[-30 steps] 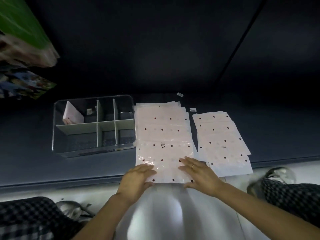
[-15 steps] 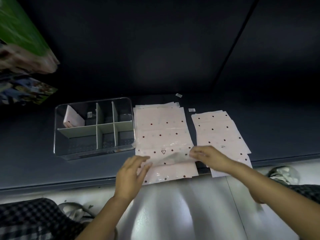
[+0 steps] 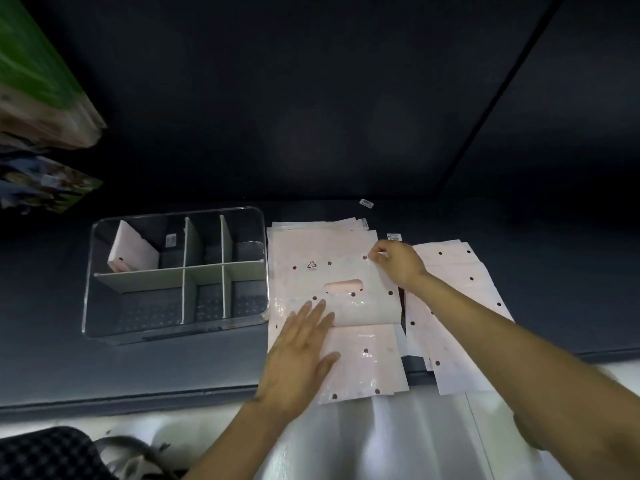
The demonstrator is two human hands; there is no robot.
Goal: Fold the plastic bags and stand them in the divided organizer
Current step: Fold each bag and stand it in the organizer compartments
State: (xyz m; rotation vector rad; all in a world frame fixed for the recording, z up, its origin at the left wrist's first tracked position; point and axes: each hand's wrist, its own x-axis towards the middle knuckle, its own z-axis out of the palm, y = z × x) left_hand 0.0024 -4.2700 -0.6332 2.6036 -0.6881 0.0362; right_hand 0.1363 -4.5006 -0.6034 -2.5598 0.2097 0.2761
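A stack of pale pink dotted plastic bags [image 3: 322, 242] lies on the dark surface, right of the clear divided organizer [image 3: 88, 282]. The top bag [image 3: 349, 306] is folded over away from me, its handle slot and recycling mark facing up. My left hand [image 3: 301, 348] lies flat, fingers straight, on the stack at the fold's near left. My right hand [image 3: 394, 263] pinches the folded bag's far right corner. One folded bag [image 3: 130, 252] stands tilted in the organizer's back left compartment.
A second pile of dotted bags [image 3: 457, 306] lies to the right, partly under my right forearm. Small labels [image 3: 366, 203] lie behind the stack. Coloured packages [image 3: 38, 98] hang at the upper left. The dark surface's front edge [image 3: 138, 400] runs near my wrists.
My right hand has carried the top bag's near edge up and away, folding it over. My left hand slid forward onto the stack and now lies flat beside the fold.
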